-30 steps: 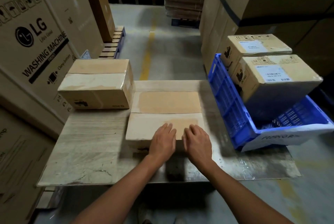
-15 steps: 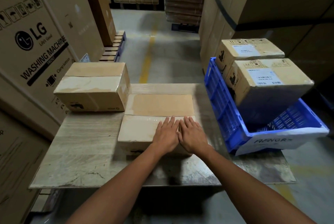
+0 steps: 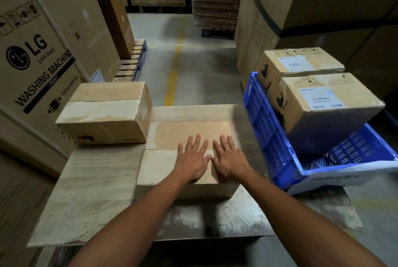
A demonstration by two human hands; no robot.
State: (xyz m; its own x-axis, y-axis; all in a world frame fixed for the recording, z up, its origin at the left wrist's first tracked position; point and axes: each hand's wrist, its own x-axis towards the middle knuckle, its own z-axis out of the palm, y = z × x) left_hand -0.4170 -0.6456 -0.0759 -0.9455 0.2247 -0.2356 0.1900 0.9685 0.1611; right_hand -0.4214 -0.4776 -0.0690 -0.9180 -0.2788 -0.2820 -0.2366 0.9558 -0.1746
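Observation:
A taped cardboard box lies flat in the middle of a worn metal table. Both my hands rest side by side on its top, fingers straight and spread. My left hand lies across the tape seam near the box's centre. My right hand presses next to it, towards the right edge, thumbs almost touching. A second taped box stands at the table's far left corner, touching the first box's left side.
A blue plastic crate sits tilted at the table's right edge with a labelled carton inside it and another carton behind. Tall washing-machine cartons stand left, stacked cartons right. A concrete aisle with a yellow line runs ahead.
Both hands have slid forward along the box top, from its near edge towards its middle, and the fingers have spread. The boxes stay where they were.

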